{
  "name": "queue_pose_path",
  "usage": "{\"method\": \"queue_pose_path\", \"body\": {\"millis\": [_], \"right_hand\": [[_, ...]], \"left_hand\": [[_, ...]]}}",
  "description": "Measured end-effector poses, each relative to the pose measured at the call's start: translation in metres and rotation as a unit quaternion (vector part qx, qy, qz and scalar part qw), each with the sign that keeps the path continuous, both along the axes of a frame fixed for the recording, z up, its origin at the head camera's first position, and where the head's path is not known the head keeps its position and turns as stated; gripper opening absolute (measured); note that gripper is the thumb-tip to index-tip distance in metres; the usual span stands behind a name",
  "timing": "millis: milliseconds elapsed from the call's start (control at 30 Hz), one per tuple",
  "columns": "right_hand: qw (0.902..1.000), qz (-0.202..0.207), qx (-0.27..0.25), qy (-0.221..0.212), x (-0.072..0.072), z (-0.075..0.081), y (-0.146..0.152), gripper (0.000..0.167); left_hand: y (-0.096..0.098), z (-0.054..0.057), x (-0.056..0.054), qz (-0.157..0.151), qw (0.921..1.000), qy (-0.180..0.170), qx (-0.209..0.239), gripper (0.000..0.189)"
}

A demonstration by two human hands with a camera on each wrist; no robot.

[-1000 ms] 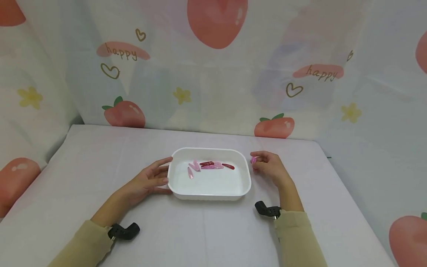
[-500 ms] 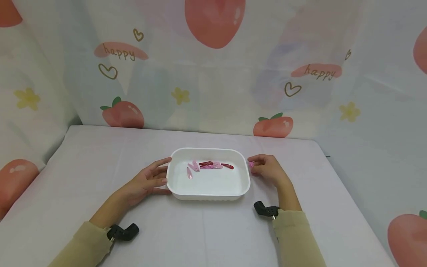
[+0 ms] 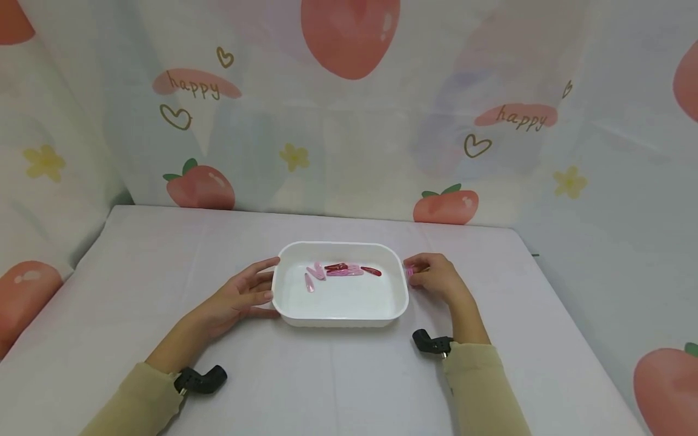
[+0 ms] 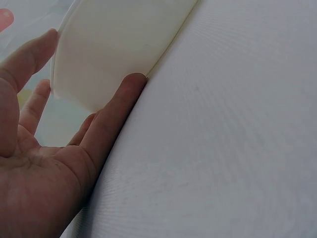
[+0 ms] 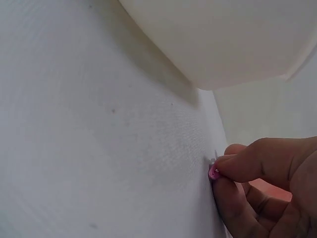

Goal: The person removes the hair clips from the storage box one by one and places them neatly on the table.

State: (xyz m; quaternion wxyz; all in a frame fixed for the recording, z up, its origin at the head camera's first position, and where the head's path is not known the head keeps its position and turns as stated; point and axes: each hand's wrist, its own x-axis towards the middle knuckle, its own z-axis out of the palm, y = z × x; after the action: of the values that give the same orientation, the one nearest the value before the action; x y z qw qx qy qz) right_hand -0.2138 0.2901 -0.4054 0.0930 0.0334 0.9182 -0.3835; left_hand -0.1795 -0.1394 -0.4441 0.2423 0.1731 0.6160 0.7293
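In the head view a white plastic tray [image 3: 340, 322] stands in the middle. Snap hair clips, pink [image 3: 309, 282] and dark red [image 3: 371, 271], lie loose inside it. My left hand [image 3: 234, 300] rests against the tray's left end with fingers spread; in the left wrist view one finger [image 4: 121, 106] touches its lower side. Beyond the tray's right end, my right hand [image 3: 438, 278] pinches a small pink ribbed object [image 5: 213, 172] between thumb and fingers, low at the table surface. Most of that object is hidden by the fingertips, so its exact kind is unclear.
A white cloth covers the table [image 3: 229, 236]. Behind it hangs a patterned curtain [image 3: 349, 139] with printed fruit, flowers and hearts. Black wrist-camera mounts [image 3: 202, 379] sit at both cuffs of the beige sleeves [image 3: 482, 381].
My right hand has come slightly lower and nearer the tray's right end, still pinching the pink object. The left hand and the tray's contents keep their places; the head view has shifted a little.
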Motion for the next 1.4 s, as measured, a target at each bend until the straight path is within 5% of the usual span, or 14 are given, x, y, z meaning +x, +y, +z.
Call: {"method": "queue_pose_path", "body": {"millis": [567, 733, 867, 1100, 1400], "right_hand": [[0.9986, -0.028, -0.045, -0.001, 0.001, 0.007, 0.000, 0.040], [0.9933, -0.037, -0.102, 0.041, 0.002, 0.015, -0.003, 0.042], [0.9793, -0.039, -0.185, 0.072, 0.002, 0.024, -0.009, 0.041], [0.9575, 0.025, -0.271, 0.096, 0.011, 0.042, -0.030, 0.038], [0.9587, 0.094, -0.259, 0.072, 0.015, 0.038, -0.068, 0.039]], "left_hand": [[-0.001, 0.002, 0.000, 0.000, 1.0000, 0.005, -0.004, 0.070], [-0.001, 0.001, 0.000, -0.004, 1.0000, 0.006, 0.000, 0.071], [-0.002, 0.001, -0.001, -0.012, 0.9999, 0.008, 0.008, 0.072], [-0.005, 0.000, -0.003, -0.024, 0.9994, 0.015, 0.017, 0.073], [-0.003, -0.004, -0.004, -0.020, 0.9994, 0.007, 0.027, 0.071]]}}
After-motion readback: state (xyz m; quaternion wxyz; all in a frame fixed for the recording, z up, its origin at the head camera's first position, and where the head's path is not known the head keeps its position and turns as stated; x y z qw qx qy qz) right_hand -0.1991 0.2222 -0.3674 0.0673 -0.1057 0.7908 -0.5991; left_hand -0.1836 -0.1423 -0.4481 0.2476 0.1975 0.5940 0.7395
